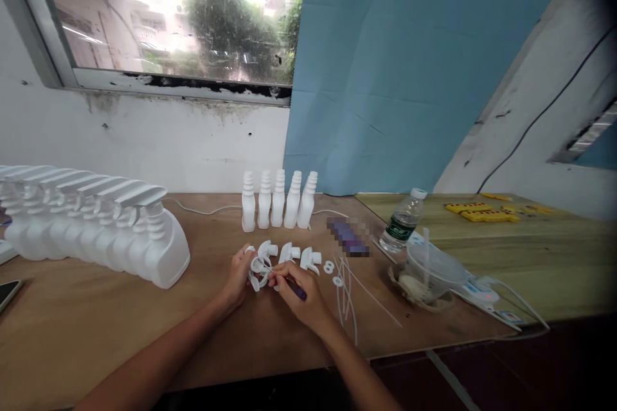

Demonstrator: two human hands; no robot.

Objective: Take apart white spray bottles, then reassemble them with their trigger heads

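My left hand [241, 271] is closed around a white plastic spray head [258, 263], holding it just above the brown table. A screwdriver with a dark handle [296, 289] is gripped in my right hand [299, 287], its thin shaft pointing left at the spray head's opening. Whether the tip touches the inside is too small to tell. Close behind my hands lie more white spray heads, among them one on the right [311, 258]. To their right are small white rings [328, 267] and several thin white tubes [344, 298].
Several white bottles [277, 202] stand near the wall. At left is a long row of joined-looking white spray bottles [164, 250], with a phone [8, 292] before it. Right are a water bottle [402, 224], a lidded plastic bowl [434, 269], a power strip [482, 295] and yellow pieces [482, 210].
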